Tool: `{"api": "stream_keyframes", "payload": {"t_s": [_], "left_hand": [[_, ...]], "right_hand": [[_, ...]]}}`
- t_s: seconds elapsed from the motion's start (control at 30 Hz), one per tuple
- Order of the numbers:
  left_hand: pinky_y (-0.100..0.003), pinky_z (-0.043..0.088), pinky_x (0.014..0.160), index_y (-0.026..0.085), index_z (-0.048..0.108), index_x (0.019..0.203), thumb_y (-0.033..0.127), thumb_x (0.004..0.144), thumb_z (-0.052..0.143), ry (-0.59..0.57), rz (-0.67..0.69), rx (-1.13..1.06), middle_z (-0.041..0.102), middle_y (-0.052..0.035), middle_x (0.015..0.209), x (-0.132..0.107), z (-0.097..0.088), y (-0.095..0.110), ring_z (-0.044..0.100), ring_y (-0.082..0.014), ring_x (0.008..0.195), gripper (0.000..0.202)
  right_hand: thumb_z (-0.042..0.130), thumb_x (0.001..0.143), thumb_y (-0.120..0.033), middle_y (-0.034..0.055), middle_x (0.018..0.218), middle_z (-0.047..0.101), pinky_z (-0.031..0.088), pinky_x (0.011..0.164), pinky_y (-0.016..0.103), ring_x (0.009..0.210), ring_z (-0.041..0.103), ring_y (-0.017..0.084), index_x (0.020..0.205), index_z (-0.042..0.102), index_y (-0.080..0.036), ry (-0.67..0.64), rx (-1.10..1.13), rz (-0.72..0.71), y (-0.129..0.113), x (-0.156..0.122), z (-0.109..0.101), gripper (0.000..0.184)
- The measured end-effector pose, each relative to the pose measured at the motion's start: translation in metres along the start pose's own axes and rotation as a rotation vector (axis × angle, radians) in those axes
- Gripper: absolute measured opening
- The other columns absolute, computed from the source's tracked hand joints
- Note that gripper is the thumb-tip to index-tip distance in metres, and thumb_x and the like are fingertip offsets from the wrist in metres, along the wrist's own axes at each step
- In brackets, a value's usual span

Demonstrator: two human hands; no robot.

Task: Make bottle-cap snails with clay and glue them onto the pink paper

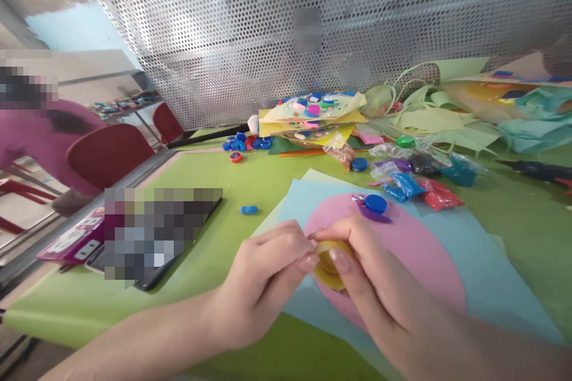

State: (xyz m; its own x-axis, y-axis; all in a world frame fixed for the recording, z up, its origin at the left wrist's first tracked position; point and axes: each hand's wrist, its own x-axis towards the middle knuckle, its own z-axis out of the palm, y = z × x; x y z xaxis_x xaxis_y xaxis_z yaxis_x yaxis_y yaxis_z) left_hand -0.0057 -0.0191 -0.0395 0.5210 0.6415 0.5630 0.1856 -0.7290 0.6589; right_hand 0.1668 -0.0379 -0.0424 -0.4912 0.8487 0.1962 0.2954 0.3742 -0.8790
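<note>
Above a pink paper oval (429,262) on a light-blue sheet (487,277), my right hand (379,286) grips a yellow, ring-shaped roll of tape (329,278) between thumb and fingers. My left hand (270,277) is closed in a pinch at the roll's left edge; what sits between its fingertips is too small to make out. Just beyond the roll, a blue bottle cap (376,203) and a purple curved piece (374,213) lie on the pink oval. A small blue piece of clay (249,210) rests on the green table cover to the left.
Bags of coloured clay (440,193) and a loose blue cap (358,164) lie behind the sheets. Stacked decorated cards (313,122) and paper scraps (433,113) line the perforated metal panel (250,30). A dark phone-like device (156,271) and purple box (74,238) sit left. A glue gun (536,169) lies right; a person (49,137) is far left.
</note>
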Motion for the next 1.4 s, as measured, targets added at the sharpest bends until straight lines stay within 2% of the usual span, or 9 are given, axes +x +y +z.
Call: {"api": "stream_keyframes", "payload": {"t_s": [0.1, 0.2, 0.4, 0.5, 0.63, 1.03, 1.2, 1.3, 1.4], "left_hand": [[-0.022, 0.036, 0.05, 0.019, 0.043, 0.071, 0.018, 0.094, 0.037, -0.031, -0.064, -0.077, 0.037, 0.0034, 0.062, 0.0, 0.001, 0.001, 0.036, -0.0089, 0.054, 0.024], [-0.021, 0.037, 0.049, 0.02, 0.042, 0.074, 0.02, 0.095, 0.033, -0.079, -0.05, -0.098, 0.039, 0.0026, 0.064, 0.001, -0.002, 0.0, 0.037, -0.009, 0.053, 0.023], [-0.027, 0.043, 0.053, 0.019, 0.04, 0.082, 0.022, 0.094, 0.031, -0.166, 0.265, 0.201, 0.047, -0.0012, 0.063, 0.003, -0.006, -0.002, 0.043, -0.0142, 0.059, 0.015], [-0.026, 0.043, 0.049, 0.019, 0.039, 0.082, 0.014, 0.088, 0.038, -0.173, 0.27, 0.315, 0.049, -0.0016, 0.063, 0.004, -0.006, -0.003, 0.044, -0.0146, 0.058, 0.008], [-0.025, 0.045, 0.048, 0.02, 0.039, 0.078, 0.001, 0.078, 0.039, -0.179, 0.282, 0.427, 0.05, -0.0008, 0.059, 0.004, -0.006, -0.001, 0.044, -0.0144, 0.057, 0.019], [-0.023, 0.048, 0.051, 0.017, 0.048, 0.081, 0.009, 0.087, 0.037, -0.266, 0.051, 0.446, 0.057, -0.0034, 0.066, 0.003, -0.008, 0.004, 0.051, -0.0139, 0.061, 0.014], [-0.02, 0.046, 0.052, 0.018, 0.048, 0.08, 0.01, 0.086, 0.039, -0.281, -0.098, 0.332, 0.053, -0.0001, 0.067, 0.005, -0.005, 0.005, 0.05, -0.0113, 0.058, 0.014], [-0.016, 0.041, 0.047, 0.02, 0.046, 0.074, 0.008, 0.083, 0.042, -0.273, -0.232, 0.241, 0.047, 0.0044, 0.062, 0.004, -0.002, 0.005, 0.044, -0.0082, 0.051, 0.015], [-0.015, 0.039, 0.049, 0.019, 0.047, 0.071, 0.005, 0.079, 0.044, -0.224, -0.263, 0.209, 0.043, 0.0059, 0.059, 0.001, 0.0, 0.004, 0.042, -0.0073, 0.051, 0.017]], "right_hand": [[0.019, 0.097, -0.034, -0.0037, 0.073, 0.048, 0.046, 0.057, 0.023, 0.061, 0.05, 0.01, 0.086, 0.036, -0.025, -0.005, -0.07, -0.036, -0.003, 0.001, -0.004, 0.022], [0.018, 0.097, -0.036, -0.0054, 0.066, 0.042, 0.042, 0.049, 0.021, 0.054, 0.044, 0.01, 0.083, 0.036, -0.025, -0.023, -0.104, -0.029, -0.005, 0.0, -0.008, 0.025], [0.021, 0.097, -0.039, -0.0067, 0.063, 0.04, 0.037, 0.047, 0.019, 0.053, 0.042, 0.009, 0.081, 0.038, -0.026, -0.013, -0.091, 0.002, -0.003, -0.001, -0.01, 0.026], [0.024, 0.097, -0.035, -0.0069, 0.062, 0.04, 0.035, 0.046, 0.02, 0.053, 0.041, 0.009, 0.079, 0.036, -0.026, -0.011, -0.1, -0.005, -0.001, 0.001, -0.01, 0.024], [0.026, 0.095, -0.031, -0.0072, 0.06, 0.04, 0.031, 0.043, 0.021, 0.05, 0.04, 0.009, 0.078, 0.034, -0.025, -0.009, -0.168, -0.033, 0.0, 0.003, -0.01, 0.019], [0.028, 0.094, -0.025, -0.0085, 0.046, 0.033, 0.017, 0.037, 0.025, 0.037, 0.032, 0.01, 0.068, 0.024, -0.024, 0.151, -0.599, -0.25, 0.007, 0.007, -0.008, 0.026], [0.03, 0.092, -0.021, -0.0056, 0.048, 0.046, 0.021, 0.039, 0.026, 0.039, 0.043, 0.011, 0.07, 0.032, -0.023, 0.143, -0.69, -0.312, 0.008, 0.009, -0.01, 0.023], [0.029, 0.092, -0.019, -0.0047, 0.049, 0.048, 0.021, 0.039, 0.026, 0.04, 0.045, 0.012, 0.071, 0.033, -0.023, 0.115, -0.71, -0.34, 0.01, 0.009, -0.011, 0.022], [0.029, 0.09, -0.016, -0.0047, 0.05, 0.047, 0.021, 0.039, 0.026, 0.041, 0.044, 0.012, 0.072, 0.033, -0.024, 0.087, -0.699, -0.335, 0.012, 0.009, -0.012, 0.02]]}}
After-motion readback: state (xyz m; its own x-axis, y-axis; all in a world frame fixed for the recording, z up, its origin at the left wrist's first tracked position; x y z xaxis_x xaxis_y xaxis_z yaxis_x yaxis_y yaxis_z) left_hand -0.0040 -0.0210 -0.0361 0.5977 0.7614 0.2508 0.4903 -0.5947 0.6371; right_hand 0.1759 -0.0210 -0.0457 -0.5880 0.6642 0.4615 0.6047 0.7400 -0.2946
